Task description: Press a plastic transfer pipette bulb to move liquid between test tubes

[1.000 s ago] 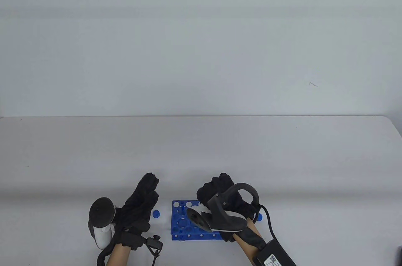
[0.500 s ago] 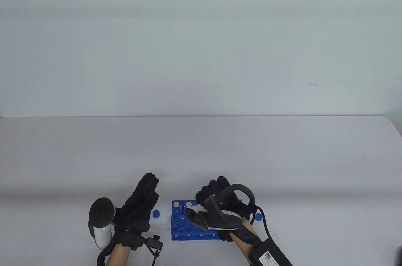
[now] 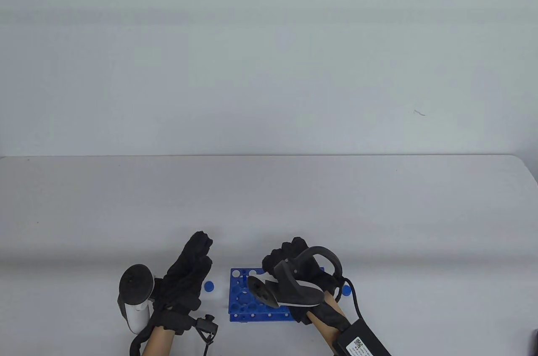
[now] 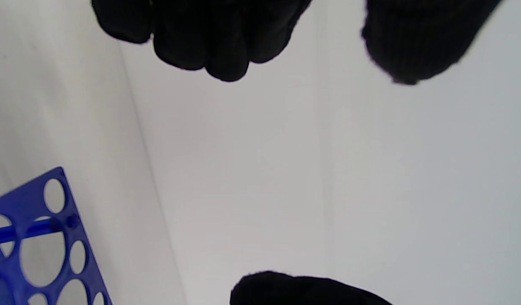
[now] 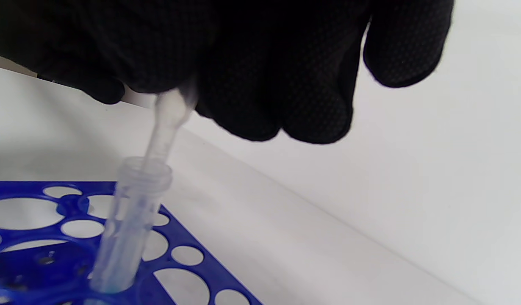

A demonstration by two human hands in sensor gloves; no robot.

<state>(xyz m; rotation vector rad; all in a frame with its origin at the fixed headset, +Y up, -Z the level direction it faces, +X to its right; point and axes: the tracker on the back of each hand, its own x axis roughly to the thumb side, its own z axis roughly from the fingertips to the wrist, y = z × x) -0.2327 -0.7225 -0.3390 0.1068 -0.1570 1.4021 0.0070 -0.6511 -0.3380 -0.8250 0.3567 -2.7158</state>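
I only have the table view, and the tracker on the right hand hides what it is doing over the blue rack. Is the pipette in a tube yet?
Observer: Yes. In the right wrist view the pipette stem passes through the mouth of a clear test tube standing in the blue rack.
Operator: Who holds the pipette?
Observer: The right hand grips its upper end; the bulb is hidden under the glove.
Operator: Any liquid in that tube?
Observer: A little blue shows at the tube's bottom.
Operator: Is the left hand steadying anything?
Observer: No. In the left wrist view the left hand holds nothing, its fingers over bare table.
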